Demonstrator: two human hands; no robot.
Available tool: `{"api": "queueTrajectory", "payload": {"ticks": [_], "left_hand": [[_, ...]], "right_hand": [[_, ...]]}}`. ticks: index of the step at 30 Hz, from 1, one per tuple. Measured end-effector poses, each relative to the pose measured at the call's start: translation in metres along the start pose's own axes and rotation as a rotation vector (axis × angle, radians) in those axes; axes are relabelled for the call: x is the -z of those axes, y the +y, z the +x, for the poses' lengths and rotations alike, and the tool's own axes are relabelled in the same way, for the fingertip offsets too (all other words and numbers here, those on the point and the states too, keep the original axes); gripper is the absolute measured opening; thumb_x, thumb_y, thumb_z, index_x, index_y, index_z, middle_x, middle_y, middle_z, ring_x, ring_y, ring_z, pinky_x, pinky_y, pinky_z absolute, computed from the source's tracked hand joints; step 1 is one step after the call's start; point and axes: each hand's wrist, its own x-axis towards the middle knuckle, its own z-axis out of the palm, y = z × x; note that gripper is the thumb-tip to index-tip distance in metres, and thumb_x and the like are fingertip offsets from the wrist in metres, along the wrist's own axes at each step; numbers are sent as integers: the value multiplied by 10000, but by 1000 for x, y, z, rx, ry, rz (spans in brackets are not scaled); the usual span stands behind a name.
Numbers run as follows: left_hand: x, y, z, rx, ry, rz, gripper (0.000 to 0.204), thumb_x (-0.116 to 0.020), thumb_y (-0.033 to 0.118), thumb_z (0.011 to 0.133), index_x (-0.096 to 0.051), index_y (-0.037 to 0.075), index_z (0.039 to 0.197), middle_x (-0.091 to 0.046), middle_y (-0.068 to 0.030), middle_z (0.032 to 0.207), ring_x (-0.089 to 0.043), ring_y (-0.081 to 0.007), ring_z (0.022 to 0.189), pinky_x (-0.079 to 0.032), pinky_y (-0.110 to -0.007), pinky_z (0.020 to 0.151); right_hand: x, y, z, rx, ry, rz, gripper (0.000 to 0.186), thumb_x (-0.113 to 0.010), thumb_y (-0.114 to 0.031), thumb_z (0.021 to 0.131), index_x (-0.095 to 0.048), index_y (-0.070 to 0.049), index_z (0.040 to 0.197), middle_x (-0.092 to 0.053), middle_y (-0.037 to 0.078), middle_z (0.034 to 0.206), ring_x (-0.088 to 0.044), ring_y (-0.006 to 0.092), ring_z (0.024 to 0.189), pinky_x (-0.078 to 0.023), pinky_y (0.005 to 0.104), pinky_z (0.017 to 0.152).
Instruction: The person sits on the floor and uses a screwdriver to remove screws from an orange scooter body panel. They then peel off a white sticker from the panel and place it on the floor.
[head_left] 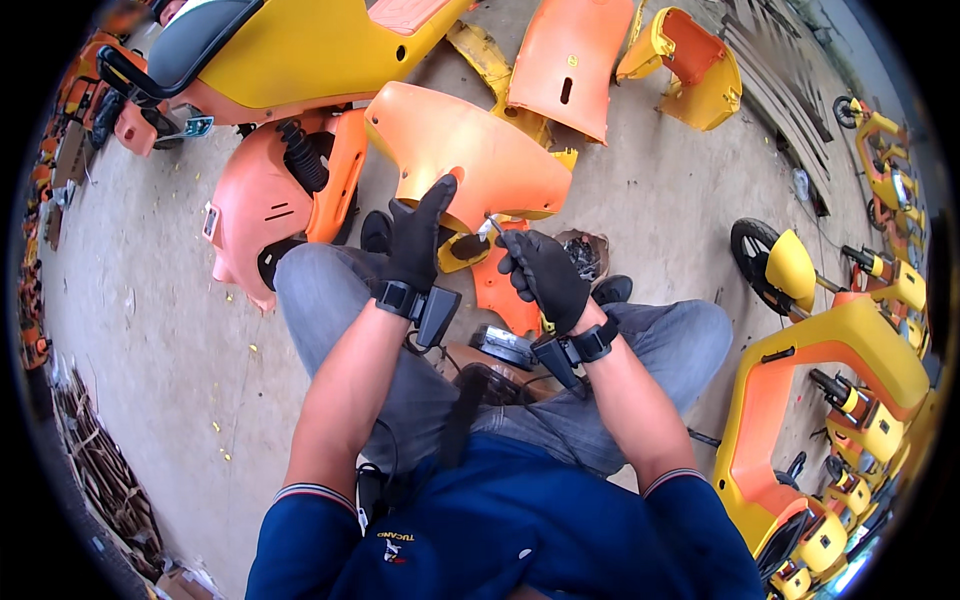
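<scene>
- The orange panel (480,150) sits tilted in front of the person, just past the bent legs (665,345), above the concrete floor (160,290).
- The left hand (418,240), in a black glove, is on the panel's lower left edge; one digit lies over its face near a hole, but the others are partly hidden, so I cannot tell whether they clamp it.
- The right hand (548,272), gloved alike, has its fingers curled tight around a slim tool (497,227), whose tip is at the panel's lower edge; contact is too small to tell.
- To the left stands a pink-orange shell (255,195) with a black spring (303,160).
- Beyond the panel lies a slotted orange cover (565,60), beside a yellow-and-orange shell (715,95).
</scene>
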Motion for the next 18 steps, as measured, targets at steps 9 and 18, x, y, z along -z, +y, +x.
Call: {"api": "queueTrajectory", "payload": {"ticks": [9, 18], "left_hand": [[0, -4, 1, -19, 30, 68, 515, -698, 289, 892, -503, 84, 1323, -623, -54, 1174, -652, -176, 1012, -584, -333, 772], [-1, -2, 1, -25, 25, 45, 517, -714, 254, 883, -498, 66, 1314, -626, -78, 1175, -659, -190, 1016, -594, -346, 771]], "right_hand": [[7, 40, 24, 556, 273, -694, 151, -605, -157, 928, -540, -37, 993, -576, 19, 775, -521, 83, 577, -421, 221, 471], [-1, -5, -2, 19, 32, -26, 183, -613, -140, 925, -514, -30, 1032, -578, 20, 793, -519, 72, 594, -428, 210, 493]]}}
